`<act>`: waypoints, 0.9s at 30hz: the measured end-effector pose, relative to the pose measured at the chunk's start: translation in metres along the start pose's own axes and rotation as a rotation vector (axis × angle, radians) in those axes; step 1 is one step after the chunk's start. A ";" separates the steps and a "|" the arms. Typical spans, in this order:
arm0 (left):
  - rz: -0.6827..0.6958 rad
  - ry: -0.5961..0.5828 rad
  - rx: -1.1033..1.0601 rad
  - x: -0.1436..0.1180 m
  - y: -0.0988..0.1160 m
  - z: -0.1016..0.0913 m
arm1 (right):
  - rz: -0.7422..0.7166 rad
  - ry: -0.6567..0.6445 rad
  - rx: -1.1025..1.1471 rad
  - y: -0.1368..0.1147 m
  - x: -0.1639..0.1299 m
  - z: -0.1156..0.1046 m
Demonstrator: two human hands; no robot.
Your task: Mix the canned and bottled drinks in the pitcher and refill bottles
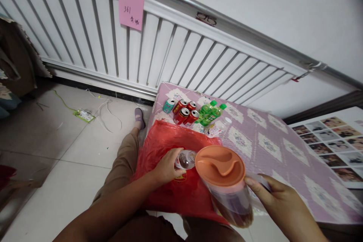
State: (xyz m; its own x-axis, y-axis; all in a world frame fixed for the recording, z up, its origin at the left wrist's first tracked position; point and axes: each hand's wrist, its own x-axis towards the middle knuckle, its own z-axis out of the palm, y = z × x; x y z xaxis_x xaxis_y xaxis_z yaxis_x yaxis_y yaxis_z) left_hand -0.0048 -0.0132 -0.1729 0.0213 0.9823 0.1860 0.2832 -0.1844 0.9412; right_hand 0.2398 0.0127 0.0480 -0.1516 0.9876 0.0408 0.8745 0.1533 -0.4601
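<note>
My left hand [168,167] is wrapped round a small clear plastic bottle [185,159], which lies tilted with its mouth toward the pitcher. My right hand [279,198] grips the handle of a clear pitcher [234,206] with an orange lid [219,165] and brown liquid low inside. The lid's edge meets or nearly meets the bottle's mouth; whether liquid flows, I cannot tell. Beneath both lies a red plastic bag [151,147]. Behind the bag stand a teal can [168,106], several red cans [181,115], green-capped bottles [211,115] and a white-capped clear bottle [218,126].
The purple quilted mattress [255,121] stands against a white radiator [170,49] bearing a pink note [131,9]. Glasses [206,19] rest up by the pipe. A photo board [326,140] leans at right. On the tiled floor lies a power strip [84,115] with cables.
</note>
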 end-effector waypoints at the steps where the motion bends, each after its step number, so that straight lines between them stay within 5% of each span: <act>1: 0.000 0.001 -0.002 0.000 0.000 0.000 | 0.006 -0.006 0.003 0.000 0.000 0.000; 9: 0.012 0.010 -0.018 0.000 -0.003 0.002 | 0.119 -0.019 0.000 -0.009 0.001 0.000; 27: 0.021 0.014 -0.008 0.000 -0.005 0.002 | 0.123 -0.022 0.026 -0.011 0.002 0.000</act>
State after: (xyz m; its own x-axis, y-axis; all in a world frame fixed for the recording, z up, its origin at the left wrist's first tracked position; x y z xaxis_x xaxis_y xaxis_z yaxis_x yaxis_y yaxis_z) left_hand -0.0040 -0.0126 -0.1787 0.0140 0.9776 0.2098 0.2751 -0.2055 0.9392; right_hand 0.2298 0.0127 0.0537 -0.0545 0.9978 -0.0364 0.8749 0.0301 -0.4833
